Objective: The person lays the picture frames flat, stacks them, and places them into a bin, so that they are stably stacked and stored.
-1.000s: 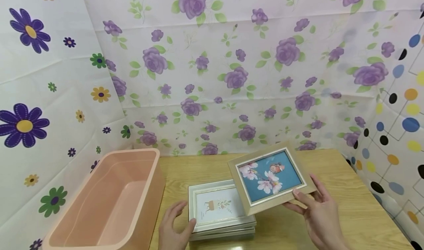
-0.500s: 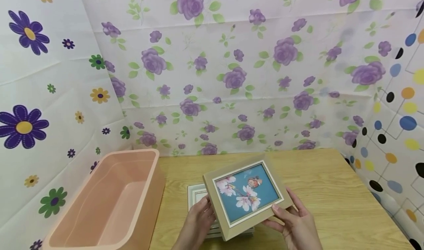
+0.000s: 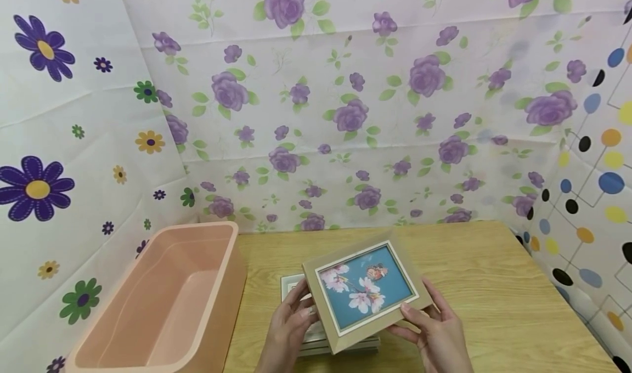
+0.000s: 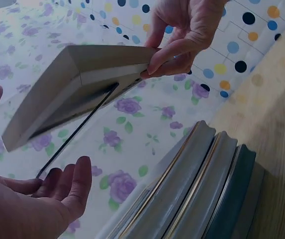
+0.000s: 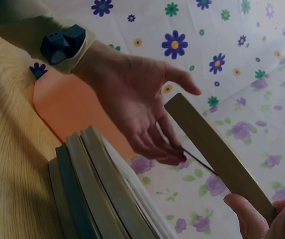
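Observation:
A beige picture frame (image 3: 367, 293) with a blossom-and-bird picture is held tilted above the stack. My right hand (image 3: 439, 329) pinches its lower right corner, thumb on the front and fingers behind. Beside its left edge is my left hand (image 3: 291, 323). In the left wrist view, a thin dark stand leg (image 4: 77, 130) slants out from the frame's back, and the left hand's (image 4: 43, 199) fingertips touch its free end, with the thumb apart from the frame. Below lies a stack of picture frames (image 4: 197, 184), white ones above a teal one, partly hidden in the head view.
A pink plastic tub (image 3: 229, 269) stands at the left of the wooden table (image 3: 498, 290). Flowered cloth (image 3: 316, 115) hangs behind, and a dotted cloth (image 3: 587, 219) lines the right side.
The beige frame has moved left and down over the stack in my right hand. My left hand has moved right from beside the stack to the frame's left edge and back.

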{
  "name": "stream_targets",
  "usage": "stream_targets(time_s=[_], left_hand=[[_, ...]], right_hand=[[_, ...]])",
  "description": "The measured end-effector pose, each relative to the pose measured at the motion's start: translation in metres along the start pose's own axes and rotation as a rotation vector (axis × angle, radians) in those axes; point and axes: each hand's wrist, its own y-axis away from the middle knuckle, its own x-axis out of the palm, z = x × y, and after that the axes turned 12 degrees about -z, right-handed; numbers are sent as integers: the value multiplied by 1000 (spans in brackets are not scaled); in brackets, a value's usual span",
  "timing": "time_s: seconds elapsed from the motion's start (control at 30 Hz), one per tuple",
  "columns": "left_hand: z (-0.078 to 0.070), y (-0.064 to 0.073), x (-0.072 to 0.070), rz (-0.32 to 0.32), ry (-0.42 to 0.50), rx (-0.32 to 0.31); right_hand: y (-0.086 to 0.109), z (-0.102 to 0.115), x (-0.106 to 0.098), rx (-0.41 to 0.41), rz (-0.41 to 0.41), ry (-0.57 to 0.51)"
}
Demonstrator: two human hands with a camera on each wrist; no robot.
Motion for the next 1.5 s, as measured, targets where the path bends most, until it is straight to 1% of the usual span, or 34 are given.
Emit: stream_targets(time_s=[0.07, 0.13, 0.2, 0.23, 0.27, 0.3, 0.4, 0.47, 0.5, 0.57, 0.67, 0.73, 0.8, 0.93, 1.0, 1.13, 1.2, 1.37, 1.43, 1.5], left_hand=[[-2, 3, 2, -32, -39, 27], [-3, 6, 4, -52, -76, 69], [-3, 9, 6, -63, -138, 135], [-3, 11, 7, -70, -185, 172], [-2, 13, 8, -81, -251, 207], [0, 15, 8, -93, -335, 240], [6, 19, 8, -133, -634, 339], [9, 20, 8, -163, -797, 385], [11, 19, 8, -175, -858, 418], [12, 18, 7, -209, -923, 452], [10, 16, 2, -267, -952, 452], [8, 15, -2, -282, -950, 434], [5, 13, -8, -276, -947, 413], [1, 9, -18, -253, -973, 381], [0, 7, -22, -251, -994, 363], [0, 2, -30, -256, -1036, 367], [2, 1, -34, -258, -1054, 370], [7, -2, -41, -251, -1074, 360], [9, -3, -43, -246, -1075, 355], [10, -3, -45, -240, -1070, 354]], right_hand=[[-1, -2, 1, -2, -3, 3], [-2, -3, 3, -6, -6, 7], [-2, -5, 5, -10, -12, 9], [-3, -6, 6, -12, -16, 12], [-3, -7, 7, -14, -20, 16], [-3, -8, 8, -15, -21, 17], [-4, -12, 12, -22, -20, 22], [-3, -14, 14, -30, -13, 18], [-2, -14, 15, -33, -9, 15], [-1, -14, 18, -43, 1, 18], [-1, -12, 22, -67, 33, 51], [-1, -11, 24, -86, 61, 109], [-3, -10, 25, -107, 90, 181], [-6, -10, 25, -159, 122, 342], [-9, -10, 26, -185, 138, 395], [-15, -13, 28, -254, 177, 461], [-17, -16, 30, -297, 185, 488], [-22, -25, 33, -402, 163, 572], [-24, -28, 34, -423, 153, 598], [-25, -32, 34, -426, 148, 618]])
